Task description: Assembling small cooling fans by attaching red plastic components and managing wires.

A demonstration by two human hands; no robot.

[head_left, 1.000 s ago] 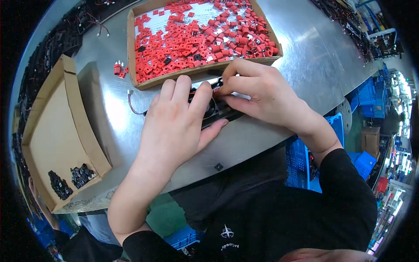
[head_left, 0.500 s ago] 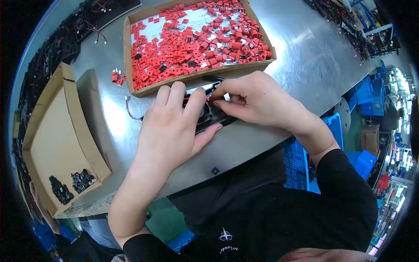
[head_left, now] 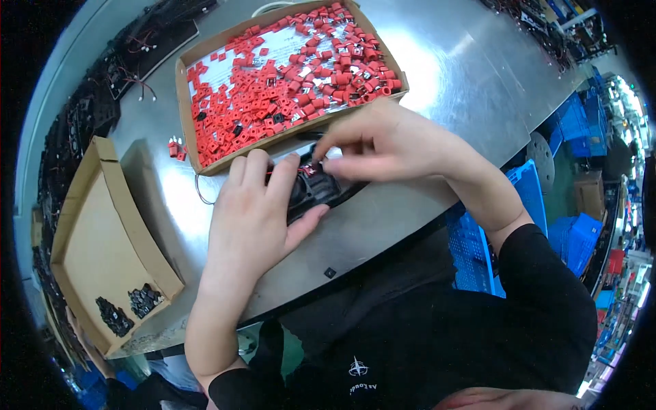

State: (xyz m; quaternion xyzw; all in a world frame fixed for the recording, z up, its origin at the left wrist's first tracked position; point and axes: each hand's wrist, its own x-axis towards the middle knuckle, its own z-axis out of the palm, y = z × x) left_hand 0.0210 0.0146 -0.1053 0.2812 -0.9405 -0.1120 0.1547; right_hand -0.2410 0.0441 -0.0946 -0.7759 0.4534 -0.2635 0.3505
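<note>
A black plastic housing (head_left: 316, 191) with thin red wires lies on the metal table in front of me, partly hidden by my hands. Over its left side spreads my left hand (head_left: 249, 205), fingers on the far edge and thumb along the near one, holding it. My right hand (head_left: 393, 147) is at the housing's right end with thumb and fingertips pinched together; whatever is between them is too small and hidden to name. A thin cable (head_left: 199, 188) loops out beyond the left hand.
Behind the housing stands a shallow cardboard tray (head_left: 184, 113) of red square pieces (head_left: 249, 96) and red round sockets (head_left: 352, 58). Another cardboard tray (head_left: 96, 225) at left holds black parts (head_left: 114, 316). A small black square (head_left: 330, 272) lies near the table's front edge. Blue crates (head_left: 471, 253) stand at right.
The view has shifted a little, moving the trays in the picture. The housing appears turned under my left hand, its round fan no longer showing. My right hand stays pinched at its right end.
</note>
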